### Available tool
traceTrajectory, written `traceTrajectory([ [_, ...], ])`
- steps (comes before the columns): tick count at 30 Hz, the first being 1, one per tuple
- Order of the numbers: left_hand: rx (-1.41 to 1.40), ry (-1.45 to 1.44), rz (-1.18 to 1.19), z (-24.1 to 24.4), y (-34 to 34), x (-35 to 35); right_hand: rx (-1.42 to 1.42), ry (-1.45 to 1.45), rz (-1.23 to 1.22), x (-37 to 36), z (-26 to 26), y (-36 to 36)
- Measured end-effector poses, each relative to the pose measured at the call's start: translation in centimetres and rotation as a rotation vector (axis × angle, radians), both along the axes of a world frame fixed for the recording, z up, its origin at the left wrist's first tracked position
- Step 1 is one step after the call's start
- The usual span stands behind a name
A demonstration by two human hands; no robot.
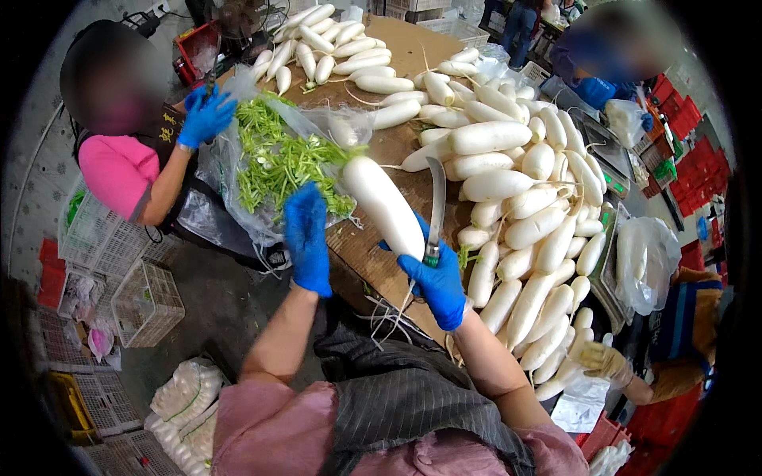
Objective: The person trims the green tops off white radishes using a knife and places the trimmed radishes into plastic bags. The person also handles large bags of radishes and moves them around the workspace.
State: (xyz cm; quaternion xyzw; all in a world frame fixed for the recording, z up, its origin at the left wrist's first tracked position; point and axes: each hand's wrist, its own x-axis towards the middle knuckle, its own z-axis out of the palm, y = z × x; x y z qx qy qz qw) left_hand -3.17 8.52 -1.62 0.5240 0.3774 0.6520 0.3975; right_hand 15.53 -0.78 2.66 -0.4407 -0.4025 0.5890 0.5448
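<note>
My right hand (434, 282), in a blue glove, holds a large white daikon radish (384, 205) and a curved-blade knife (437, 199) together. The knife's green handle lies against my palm, and its blade points away from me beside the radish. The radish's thin root hangs down below my fingers. My left hand (308, 241), also blue-gloved and blurred, is loosely cupped left of the radish, apart from it, with nothing visible in it. Just beyond it, chopped green stalks (280, 157) lie in a clear plastic bag. A cut green top shows at the radish's far end.
A big pile of daikon radishes (539, 220) covers the right of the cardboard-topped table (396, 44); more radishes (324, 44) lie at the back. A blue-gloved co-worker (119, 160) stands at the left. Another person's gloved hand (604, 361) touches the pile's near right. Plastic crates (149, 303) stand left.
</note>
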Motion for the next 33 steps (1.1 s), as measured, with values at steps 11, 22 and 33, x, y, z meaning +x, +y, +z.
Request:
traceTrajectory([
  [11, -0.587, -0.251, -0.584, 1.6, -4.6, 0.1, 0.386, -0.805, 0.138, 5.6, 1.9, 3.0],
  [22, -0.427, 0.108, -0.405, 3.1, -5.0, -3.4, 0.668, -1.349, 0.272, 1.3, 1.5, 8.4],
  [33, -0.503, -0.869, -0.672, 4.5, -2.8, 0.8, 0.299, -0.251, 0.196, 0.9, -0.5, 0.9],
])
